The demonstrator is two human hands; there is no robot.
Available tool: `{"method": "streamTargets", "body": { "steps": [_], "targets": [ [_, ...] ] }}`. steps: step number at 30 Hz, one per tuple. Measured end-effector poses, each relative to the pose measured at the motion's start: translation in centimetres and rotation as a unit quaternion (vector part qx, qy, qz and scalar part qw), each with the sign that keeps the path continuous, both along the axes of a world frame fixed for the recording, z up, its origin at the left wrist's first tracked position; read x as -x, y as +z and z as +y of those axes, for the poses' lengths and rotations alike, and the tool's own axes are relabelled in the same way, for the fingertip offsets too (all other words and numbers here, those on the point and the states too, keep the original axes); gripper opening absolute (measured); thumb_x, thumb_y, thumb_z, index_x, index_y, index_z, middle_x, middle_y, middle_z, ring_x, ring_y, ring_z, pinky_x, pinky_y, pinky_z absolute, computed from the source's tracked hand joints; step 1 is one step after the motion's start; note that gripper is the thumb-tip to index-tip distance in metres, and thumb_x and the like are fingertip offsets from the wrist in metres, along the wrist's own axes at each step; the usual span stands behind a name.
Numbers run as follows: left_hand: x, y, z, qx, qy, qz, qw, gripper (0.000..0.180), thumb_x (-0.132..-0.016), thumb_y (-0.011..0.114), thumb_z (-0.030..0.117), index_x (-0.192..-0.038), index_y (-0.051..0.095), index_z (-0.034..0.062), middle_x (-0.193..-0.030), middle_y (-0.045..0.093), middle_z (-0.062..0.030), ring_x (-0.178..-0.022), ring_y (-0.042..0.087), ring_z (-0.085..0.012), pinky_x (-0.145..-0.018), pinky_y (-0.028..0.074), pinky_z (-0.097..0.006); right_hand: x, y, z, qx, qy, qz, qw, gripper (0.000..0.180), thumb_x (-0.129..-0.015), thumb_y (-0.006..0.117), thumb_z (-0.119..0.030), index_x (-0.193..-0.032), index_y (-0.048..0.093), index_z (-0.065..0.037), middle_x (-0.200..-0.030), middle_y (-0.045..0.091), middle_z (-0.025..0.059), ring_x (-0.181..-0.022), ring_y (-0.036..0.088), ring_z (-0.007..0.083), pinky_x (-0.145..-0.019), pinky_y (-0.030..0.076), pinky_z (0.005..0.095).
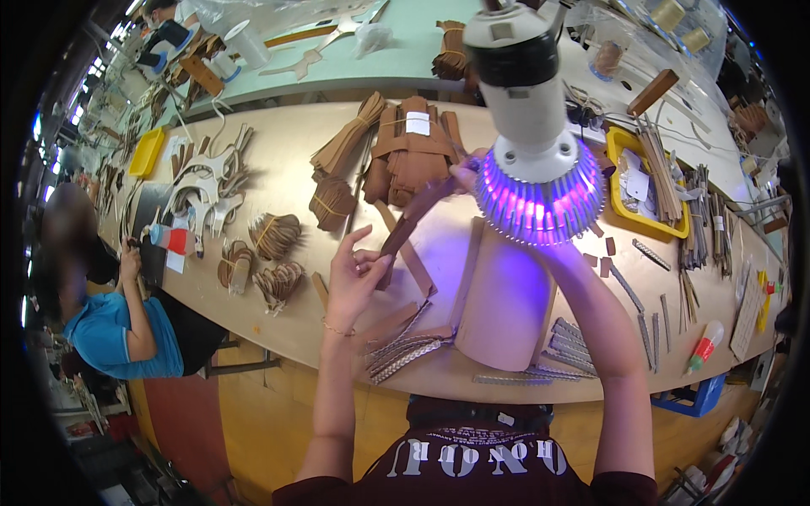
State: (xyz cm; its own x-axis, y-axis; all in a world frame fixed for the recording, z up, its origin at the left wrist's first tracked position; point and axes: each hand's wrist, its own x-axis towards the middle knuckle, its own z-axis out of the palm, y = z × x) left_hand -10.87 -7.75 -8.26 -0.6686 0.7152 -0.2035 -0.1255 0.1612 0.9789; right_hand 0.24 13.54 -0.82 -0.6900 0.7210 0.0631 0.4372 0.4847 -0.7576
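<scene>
A dark brown leather strip (413,218) stretches at a slant between my two hands above the table. My left hand (358,266) pinches its lower end between thumb and fingers, with the index finger raised. At the upper end, my right hand (466,172) grips the strip; the lamp covers most of that hand and wrist. Just beyond the strip lies a tied stack of brown leather strips (411,160) with a white label. Below my right hand, a curved tan board (506,304) rests on the table. Braided cords (407,358) lie by my left forearm.
A lamp with a glowing violet ring (540,190) hangs over the right side. Tied leather bundles (275,234) sit at left. A yellow tray (620,198) with strips stands at right. A co-worker in a blue shirt (126,333) works at the table's left end.
</scene>
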Motion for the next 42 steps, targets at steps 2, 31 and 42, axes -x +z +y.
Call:
{"method": "streamTargets", "body": {
  "steps": [2,31,42],
  "targets": [
    [0.6,0.5,0.1,0.07,-0.014,-0.002,0.997,0.047,-0.087,0.064,-0.003,-0.129,0.044,0.0008,-0.08,0.066,-0.0057,-0.066,0.061,-0.0071,-0.057,0.048,-0.019,-0.2,-1.2,0.8,-0.084,-0.068,0.093,0.99,0.026,-0.087,0.065,-0.028,-0.091,0.068,-0.002,-0.075,0.066,0.0096,-0.071,0.063,0.0242,-0.07,0.05,0.0374],
    [-10.2,8.9,6.5,-0.079,-0.167,0.116,0.976,0.044,-0.099,0.044,0.013,-0.142,0.037,0.0027,-0.14,0.044,-0.0138,-0.126,0.046,-0.0235,-0.103,0.039,-0.034,-19.3,10.2,3.1,-0.044,0.178,0.142,0.973,0.025,-0.079,0.073,-0.022,-0.095,0.072,-0.003,-0.085,0.069,0.0137,-0.079,0.066,0.028,-0.073,0.051,0.0371],
    [-10.2,10.9,10.0,-0.097,-0.527,-0.121,0.836,0.038,-0.098,0.054,0.032,-0.121,0.059,0.0022,-0.112,0.061,-0.0043,-0.106,0.053,-0.0126,-0.095,0.041,-0.03,-20.4,10.0,1.3,0.157,0.17,0.206,0.951,0.018,-0.074,0.078,-0.003,-0.091,0.072,0.001,-0.084,0.069,0.009,-0.079,0.064,0.0152,-0.071,0.05,0.0268]
  ]
}}
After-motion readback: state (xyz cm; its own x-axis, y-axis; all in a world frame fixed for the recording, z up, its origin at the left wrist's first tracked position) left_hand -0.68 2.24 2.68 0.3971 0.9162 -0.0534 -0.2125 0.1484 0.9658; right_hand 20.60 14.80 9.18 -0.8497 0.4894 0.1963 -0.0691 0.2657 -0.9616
